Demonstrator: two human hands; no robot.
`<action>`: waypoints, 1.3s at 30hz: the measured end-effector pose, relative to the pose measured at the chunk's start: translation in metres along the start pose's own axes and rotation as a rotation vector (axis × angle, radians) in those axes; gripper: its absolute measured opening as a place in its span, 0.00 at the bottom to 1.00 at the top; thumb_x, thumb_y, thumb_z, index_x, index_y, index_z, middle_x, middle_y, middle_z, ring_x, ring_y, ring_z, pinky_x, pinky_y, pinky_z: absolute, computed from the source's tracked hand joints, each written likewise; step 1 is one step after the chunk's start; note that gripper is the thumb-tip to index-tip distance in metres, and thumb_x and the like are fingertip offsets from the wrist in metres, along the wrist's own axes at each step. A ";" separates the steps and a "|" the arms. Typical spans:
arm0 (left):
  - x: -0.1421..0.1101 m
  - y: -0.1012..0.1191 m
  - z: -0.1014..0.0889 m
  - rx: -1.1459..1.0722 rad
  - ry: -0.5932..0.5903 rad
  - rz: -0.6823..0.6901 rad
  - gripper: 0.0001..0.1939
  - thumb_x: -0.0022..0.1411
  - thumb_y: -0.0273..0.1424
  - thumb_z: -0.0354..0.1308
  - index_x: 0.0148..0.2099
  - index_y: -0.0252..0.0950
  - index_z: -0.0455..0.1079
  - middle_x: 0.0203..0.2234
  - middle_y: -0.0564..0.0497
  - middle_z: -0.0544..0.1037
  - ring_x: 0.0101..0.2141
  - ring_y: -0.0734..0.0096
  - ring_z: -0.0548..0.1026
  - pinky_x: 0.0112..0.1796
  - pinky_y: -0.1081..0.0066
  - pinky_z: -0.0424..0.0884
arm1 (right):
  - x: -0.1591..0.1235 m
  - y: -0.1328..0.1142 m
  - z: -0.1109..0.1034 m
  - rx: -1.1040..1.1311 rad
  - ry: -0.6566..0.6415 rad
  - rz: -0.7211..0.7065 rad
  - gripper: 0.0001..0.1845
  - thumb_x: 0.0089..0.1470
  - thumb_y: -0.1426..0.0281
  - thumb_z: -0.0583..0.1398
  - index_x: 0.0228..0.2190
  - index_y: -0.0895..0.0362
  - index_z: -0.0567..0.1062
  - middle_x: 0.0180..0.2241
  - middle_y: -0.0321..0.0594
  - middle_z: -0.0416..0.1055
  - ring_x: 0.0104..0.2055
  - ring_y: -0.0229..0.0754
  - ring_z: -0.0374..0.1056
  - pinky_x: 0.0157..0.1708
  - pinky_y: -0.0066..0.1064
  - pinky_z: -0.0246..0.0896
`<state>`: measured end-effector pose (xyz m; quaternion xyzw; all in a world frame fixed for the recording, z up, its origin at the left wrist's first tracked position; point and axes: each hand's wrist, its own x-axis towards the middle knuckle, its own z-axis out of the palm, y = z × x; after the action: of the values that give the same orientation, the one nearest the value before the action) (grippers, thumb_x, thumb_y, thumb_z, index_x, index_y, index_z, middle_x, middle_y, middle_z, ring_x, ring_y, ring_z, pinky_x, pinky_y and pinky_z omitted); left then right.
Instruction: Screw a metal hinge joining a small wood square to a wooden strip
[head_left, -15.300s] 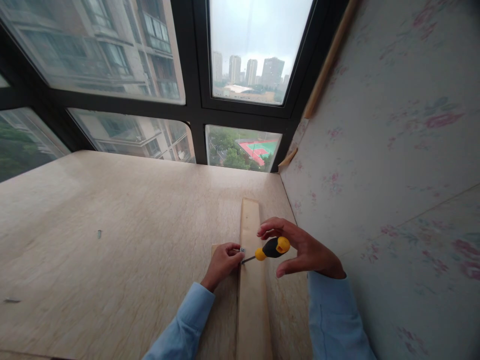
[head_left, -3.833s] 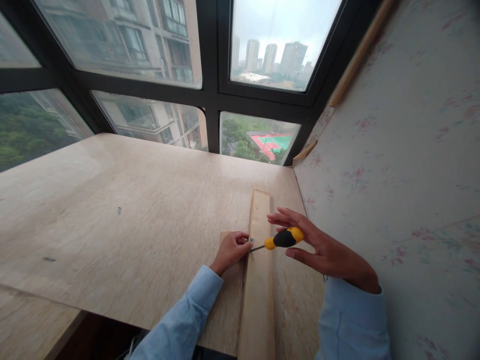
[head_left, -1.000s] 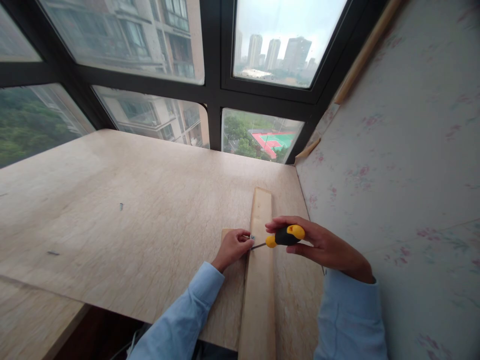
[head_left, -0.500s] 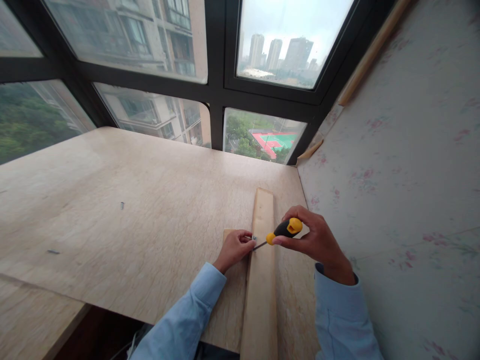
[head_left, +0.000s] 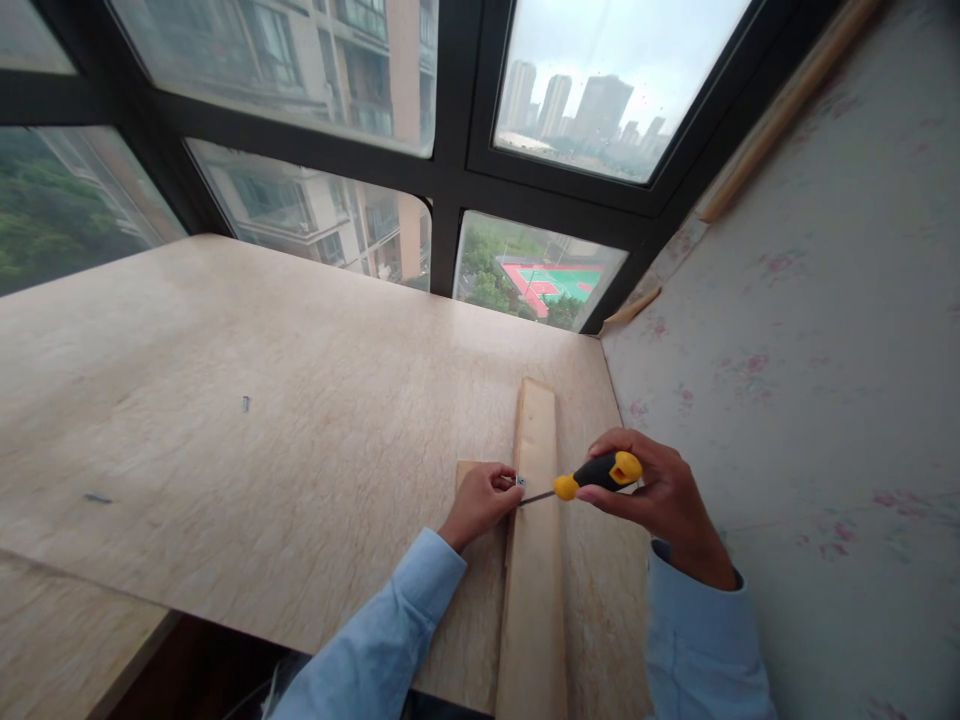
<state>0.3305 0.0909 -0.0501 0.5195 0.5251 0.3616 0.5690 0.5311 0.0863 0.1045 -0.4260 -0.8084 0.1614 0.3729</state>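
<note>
Screwdriver point(head_left: 604, 471), held by the right hand point(head_left: 675, 500), is pointed across the plank point(head_left: 534, 610) toward the worktop's point(head_left: 330, 400) left edge, tip beside a metal piece point(head_left: 520, 482) pinched by the left hand point(head_left: 481, 503).

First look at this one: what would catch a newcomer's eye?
Probably the yellow-and-black screwdriver right of centre, held in the right hand and slanting down to a pale wooden board. Just left of its tip, the left hand holds a small metal piece at the board's edge. Beyond, the red-and-green sports court stands out brightly through the dark window frame.
</note>
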 end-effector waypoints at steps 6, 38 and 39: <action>-0.001 0.003 0.000 0.003 -0.005 0.007 0.17 0.52 0.29 0.61 0.45 0.26 0.75 0.32 0.42 0.82 0.35 0.60 0.80 0.35 0.69 0.73 | -0.025 -0.002 0.012 -0.021 0.157 0.149 0.21 0.46 0.61 0.72 0.41 0.54 0.75 0.36 0.42 0.77 0.37 0.46 0.75 0.40 0.37 0.71; -0.001 0.007 -0.001 0.100 0.019 0.039 0.17 0.58 0.28 0.60 0.48 0.25 0.75 0.34 0.42 0.82 0.36 0.61 0.81 0.37 0.68 0.74 | -0.065 0.092 0.039 -0.185 0.041 0.891 0.17 0.49 0.56 0.63 0.31 0.57 0.79 0.29 0.41 0.78 0.32 0.44 0.73 0.30 0.30 0.61; -0.001 0.007 -0.001 0.103 0.022 0.048 0.16 0.58 0.27 0.60 0.48 0.25 0.75 0.35 0.42 0.82 0.37 0.61 0.81 0.38 0.68 0.75 | -0.065 0.094 0.041 -0.197 0.030 0.892 0.17 0.50 0.56 0.63 0.31 0.58 0.79 0.30 0.41 0.78 0.32 0.44 0.73 0.31 0.30 0.60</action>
<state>0.3303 0.0912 -0.0434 0.5566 0.5364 0.3534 0.5269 0.5774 0.0914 -0.0078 -0.7682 -0.5520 0.2223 0.2360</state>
